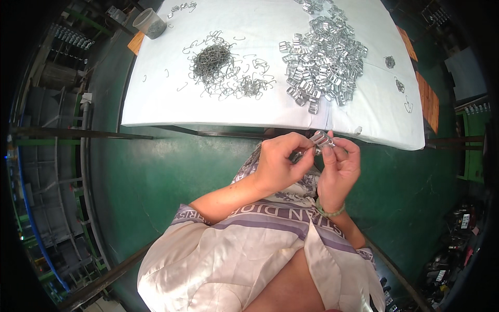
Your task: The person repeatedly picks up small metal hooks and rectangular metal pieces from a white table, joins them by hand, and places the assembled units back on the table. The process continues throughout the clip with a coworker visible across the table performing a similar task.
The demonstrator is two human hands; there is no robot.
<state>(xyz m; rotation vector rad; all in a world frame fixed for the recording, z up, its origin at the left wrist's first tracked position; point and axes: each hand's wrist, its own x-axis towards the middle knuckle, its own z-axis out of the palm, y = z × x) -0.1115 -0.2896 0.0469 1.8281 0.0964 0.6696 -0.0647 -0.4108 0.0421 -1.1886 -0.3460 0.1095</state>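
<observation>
Just off the table's near edge, my right hand grips a silver metal buckle between thumb and fingers. My left hand is closed in a pinch against the buckle's left side. Something thin and metallic shows at its fingertips, too small to make out. Beyond my hands, a large pile of similar silver buckles lies on the table. Left of that pile is a tangled heap of thin bent wire hooks, with loose ones scattered around it.
White cloth covers the table. A translucent plastic cup stands at its far left corner. Small clusters of wire pieces lie near the right edge. Metal racks line the left side above a green floor.
</observation>
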